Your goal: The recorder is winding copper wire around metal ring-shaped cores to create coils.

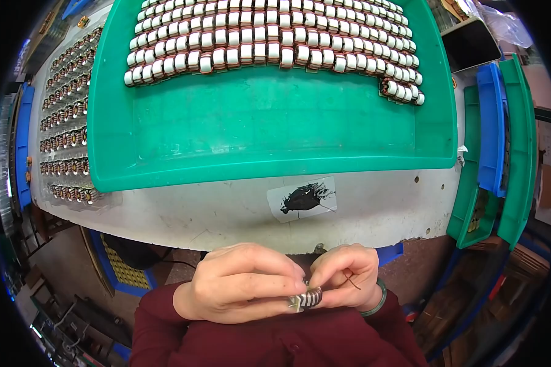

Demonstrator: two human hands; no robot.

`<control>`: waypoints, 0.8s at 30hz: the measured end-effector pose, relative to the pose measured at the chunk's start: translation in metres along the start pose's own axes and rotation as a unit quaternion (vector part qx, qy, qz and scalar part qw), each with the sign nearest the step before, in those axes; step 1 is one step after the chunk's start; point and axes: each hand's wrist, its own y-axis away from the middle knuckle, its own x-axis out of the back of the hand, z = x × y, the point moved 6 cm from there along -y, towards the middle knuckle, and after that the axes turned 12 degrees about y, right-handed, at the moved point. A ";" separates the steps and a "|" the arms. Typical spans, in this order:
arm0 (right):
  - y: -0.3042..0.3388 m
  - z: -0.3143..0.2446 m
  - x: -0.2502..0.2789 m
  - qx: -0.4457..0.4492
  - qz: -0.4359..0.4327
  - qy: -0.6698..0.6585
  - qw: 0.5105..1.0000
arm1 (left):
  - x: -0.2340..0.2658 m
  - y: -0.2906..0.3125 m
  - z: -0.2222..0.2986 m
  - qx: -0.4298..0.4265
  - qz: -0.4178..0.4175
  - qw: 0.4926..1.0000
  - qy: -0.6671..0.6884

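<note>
Close to my body, past the table's front edge, both hands meet around a small wire-wound coil (310, 298) with dark windings over a pale core. My left hand (242, 284) grips its left end, where a pale flat piece juts below the fingers. From the right, my right hand (348, 275) pinches the coil at its other end, thumb beneath and index finger bent over. A thin reddish-brown wire (352, 282) sticks out by the right fingers; where it starts is hidden. The fingertips cover much of the coil.
A large green tray (269, 166) holds rows of white-topped coils (257, 52). More coils (67, 140) stand in rows at the left. A white card smeared with black (301, 199) lies on the table (214, 211). Blue and green bins (491, 128) and a dark-screened device (471, 46) are at right.
</note>
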 end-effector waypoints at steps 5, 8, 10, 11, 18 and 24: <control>-0.002 0.001 -0.001 0.004 0.002 -0.008 1.000 | 0.003 0.002 0.004 0.025 0.014 0.999 -0.023; 0.002 0.011 0.006 0.012 0.046 -0.129 0.991 | 0.010 0.007 0.000 0.072 0.055 0.996 0.003; 0.010 0.011 0.027 0.055 0.188 -0.059 0.979 | 0.016 0.013 -0.007 0.119 0.095 0.988 0.032; 0.010 0.011 0.029 0.054 0.187 -0.058 0.979 | 0.017 0.016 -0.008 0.119 0.096 0.988 0.032; 0.003 -0.012 0.051 0.128 0.284 0.366 0.877 | 0.041 0.038 -0.027 0.152 0.212 0.965 -0.023; -0.007 -0.006 0.052 0.141 0.274 0.509 0.804 | 0.037 0.027 -0.032 0.131 0.144 0.957 -0.214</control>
